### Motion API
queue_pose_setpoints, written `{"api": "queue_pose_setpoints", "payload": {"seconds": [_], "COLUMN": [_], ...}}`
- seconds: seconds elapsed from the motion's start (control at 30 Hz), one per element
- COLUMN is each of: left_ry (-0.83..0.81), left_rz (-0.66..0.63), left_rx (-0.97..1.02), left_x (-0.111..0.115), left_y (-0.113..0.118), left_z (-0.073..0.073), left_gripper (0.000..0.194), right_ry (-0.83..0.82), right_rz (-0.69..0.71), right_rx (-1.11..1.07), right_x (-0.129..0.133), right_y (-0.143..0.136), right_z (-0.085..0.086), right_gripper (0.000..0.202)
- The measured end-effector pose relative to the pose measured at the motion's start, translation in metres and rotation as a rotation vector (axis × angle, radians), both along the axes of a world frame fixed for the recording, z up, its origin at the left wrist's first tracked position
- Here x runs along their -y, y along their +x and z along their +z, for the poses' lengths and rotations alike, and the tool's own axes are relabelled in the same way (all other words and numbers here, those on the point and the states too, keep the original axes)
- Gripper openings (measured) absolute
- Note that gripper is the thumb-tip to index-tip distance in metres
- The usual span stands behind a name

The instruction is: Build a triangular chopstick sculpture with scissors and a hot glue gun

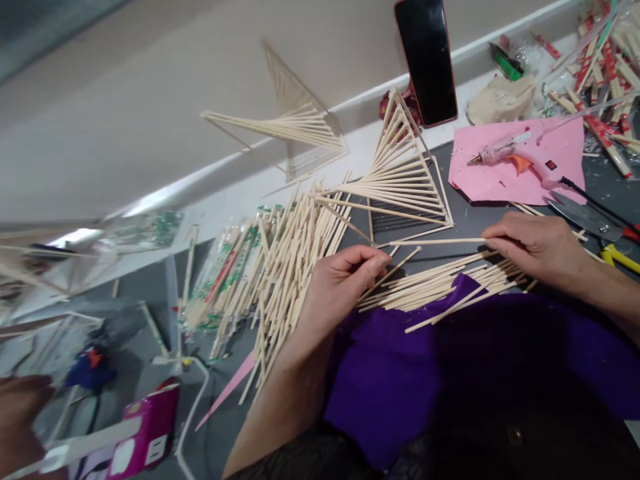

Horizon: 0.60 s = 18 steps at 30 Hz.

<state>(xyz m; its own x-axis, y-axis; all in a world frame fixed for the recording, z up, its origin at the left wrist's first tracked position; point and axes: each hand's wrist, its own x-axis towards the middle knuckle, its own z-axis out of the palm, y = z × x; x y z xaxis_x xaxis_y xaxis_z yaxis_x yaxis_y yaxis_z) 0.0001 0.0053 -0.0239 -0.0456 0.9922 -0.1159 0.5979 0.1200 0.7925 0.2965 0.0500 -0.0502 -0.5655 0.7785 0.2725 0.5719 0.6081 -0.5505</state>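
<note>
My right hand pinches the right end of a thin round wooden chopstick, held nearly level. Its other end reaches the curled thumb and fingers of my left hand, which are closed there. A shorter-looking stick with a small blob at its tip slants out beside the left fingertips. Just beyond stands a twisted frame of glued chopsticks, fanned into a curved surface. Below my hands, a bunch of loose chopsticks lies on purple cloth.
Left of me spreads a big heap of chopsticks beside wrapped packs. A pink glue gun rests on pink paper at right, near scissors. A phone leans behind. Another person's hand shows lower left.
</note>
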Motion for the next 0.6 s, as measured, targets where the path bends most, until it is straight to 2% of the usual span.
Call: {"api": "queue_pose_setpoints", "payload": {"seconds": [0.17,0.27,0.37,0.47,0.6], "left_ry": [0.078,0.134,0.192,0.153,0.054], "left_rz": [-0.334,-0.398,-0.460,-0.569,-0.654], "left_rx": [-0.240,-0.323,-0.320,-0.368,-0.465], "left_x": [0.004,0.011,0.019,0.024,0.024], "left_y": [0.011,0.019,0.025,0.027,0.025], "left_z": [-0.007,-0.008,-0.003,0.002,0.001], "left_gripper": [0.020,0.022,0.025,0.028,0.026], "right_ry": [-0.041,-0.042,-0.056,-0.084,-0.096], "right_rz": [-0.049,-0.083,-0.101,-0.107,-0.105], "right_rx": [0.055,0.105,0.178,0.219,0.186], "right_x": [-0.003,-0.005,-0.008,-0.012,-0.016], "right_y": [0.006,0.010,0.016,0.022,0.028], "right_z": [0.012,0.020,0.025,0.030,0.034], "right_gripper": [0.026,0.028,0.028,0.027,0.024]}}
